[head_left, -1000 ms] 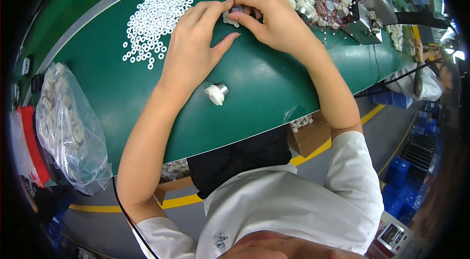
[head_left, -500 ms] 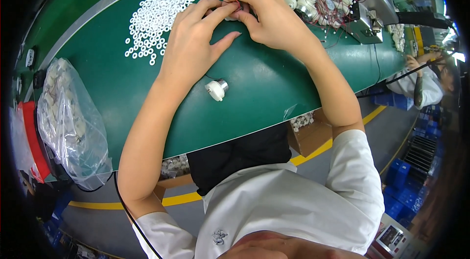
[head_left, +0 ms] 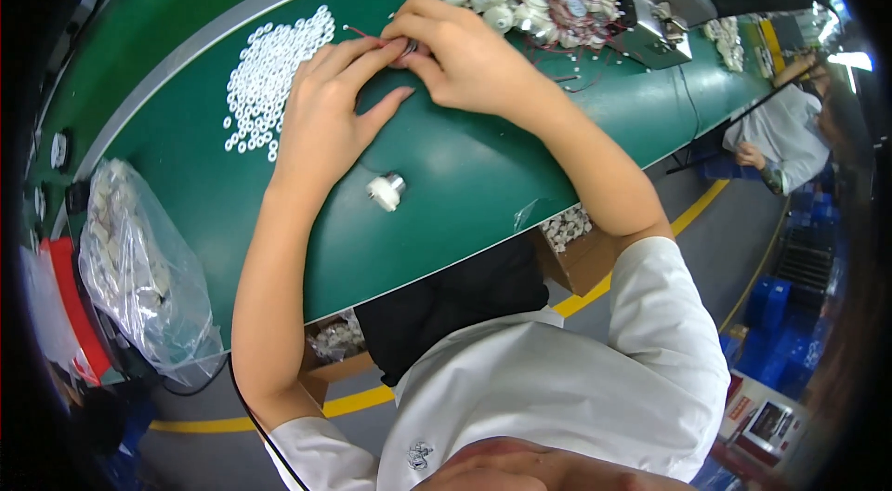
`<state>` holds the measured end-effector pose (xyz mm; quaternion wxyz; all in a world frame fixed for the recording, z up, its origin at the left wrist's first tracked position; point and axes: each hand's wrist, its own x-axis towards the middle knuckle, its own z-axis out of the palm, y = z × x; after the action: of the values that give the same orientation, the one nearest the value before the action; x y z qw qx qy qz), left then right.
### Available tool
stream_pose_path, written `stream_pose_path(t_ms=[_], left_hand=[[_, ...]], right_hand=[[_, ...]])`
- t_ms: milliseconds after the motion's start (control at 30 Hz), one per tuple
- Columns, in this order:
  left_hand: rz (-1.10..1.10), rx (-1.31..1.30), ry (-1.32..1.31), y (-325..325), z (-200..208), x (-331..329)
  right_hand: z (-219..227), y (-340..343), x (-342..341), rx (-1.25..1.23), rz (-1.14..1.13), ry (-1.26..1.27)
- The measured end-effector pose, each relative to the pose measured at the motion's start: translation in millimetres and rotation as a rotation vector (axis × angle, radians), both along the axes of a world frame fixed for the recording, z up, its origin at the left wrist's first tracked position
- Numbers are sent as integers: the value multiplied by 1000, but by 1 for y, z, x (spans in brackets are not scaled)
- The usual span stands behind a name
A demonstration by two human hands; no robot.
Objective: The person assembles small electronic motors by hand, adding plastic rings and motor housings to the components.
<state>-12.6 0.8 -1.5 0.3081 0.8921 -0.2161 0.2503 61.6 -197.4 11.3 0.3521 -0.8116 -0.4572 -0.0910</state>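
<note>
Red-wired small part [head_left: 409,47] sits pinched in both hands' closed grip, left hand [head_left: 330,115] meeting right hand [head_left: 465,59].

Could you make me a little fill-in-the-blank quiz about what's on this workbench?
1. The tabletop is ____ in colour.
2. The heap of small white rings lies by the person's ____ hand.
3. Both hands pinch a small part with thin ____ wires.
4. A clear ____ bag sits at the table's left end.

Missing words: green; left; red; plastic
</note>
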Motion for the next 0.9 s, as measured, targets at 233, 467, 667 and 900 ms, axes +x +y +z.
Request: stream_pose_path(t_ms=[233, 467, 667, 900], left_hand=[[-156, -13, 27, 19, 35, -22], [-238, 148, 451, 26, 55, -40], [-298, 78, 635, 17, 53, -46], [-295, 67, 473, 11, 47, -41]], right_hand=[[41, -39, 21, 228, -246, -124], [61, -89, 60, 374, -580, -308], [38, -99, 83, 209, -602, -476], [39, -110, 88, -46, -722, -445]])
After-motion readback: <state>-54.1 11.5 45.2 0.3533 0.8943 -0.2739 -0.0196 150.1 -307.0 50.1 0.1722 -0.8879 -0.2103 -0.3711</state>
